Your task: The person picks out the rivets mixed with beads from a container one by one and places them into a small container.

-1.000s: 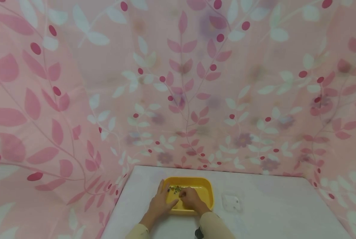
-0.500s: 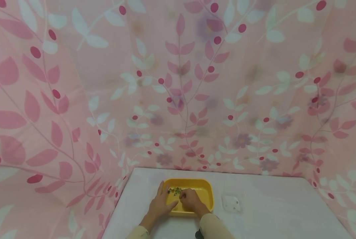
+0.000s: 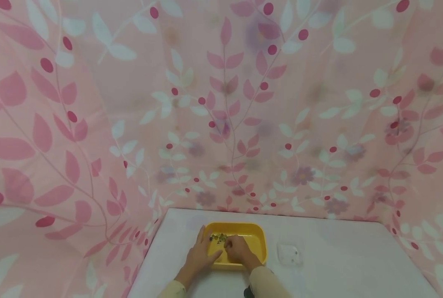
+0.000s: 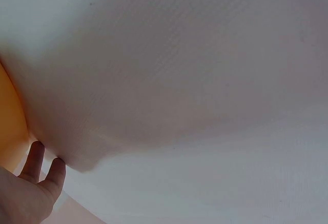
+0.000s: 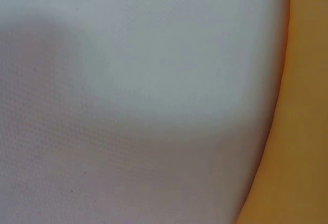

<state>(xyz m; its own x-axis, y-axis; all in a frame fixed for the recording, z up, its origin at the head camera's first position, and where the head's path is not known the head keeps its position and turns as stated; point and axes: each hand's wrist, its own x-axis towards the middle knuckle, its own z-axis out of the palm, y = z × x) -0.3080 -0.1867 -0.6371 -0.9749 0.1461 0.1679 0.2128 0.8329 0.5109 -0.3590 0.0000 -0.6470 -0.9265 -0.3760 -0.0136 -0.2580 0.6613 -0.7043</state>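
Note:
A yellow tray (image 3: 256, 245) stands on the white table, with several small, shiny, greenish marbles (image 3: 221, 236) grouped in its far left part. My left hand (image 3: 200, 253) lies at the tray's left side, fingers stretched along it and thumb reaching over the near left part. In the left wrist view, two fingertips (image 4: 57, 163) show beside the tray's outer wall (image 4: 9, 114). Inside the tray, my right hand (image 3: 238, 248) has its fingers curled, just right of the marbles; I cannot tell whether something is between them. The right wrist view has only the tray's outer wall (image 5: 305, 101) and the table.
A clear plastic container (image 3: 289, 253) sits on the table to the tray's right, with a few small dark spots in it. Floral pink curtain (image 3: 236, 124) closes off the table's back and both sides. The white tabletop (image 3: 355, 256) stretches away to the right.
The whole head view shifts slightly. Both hands, the tray and the marbles keep nearly the same places.

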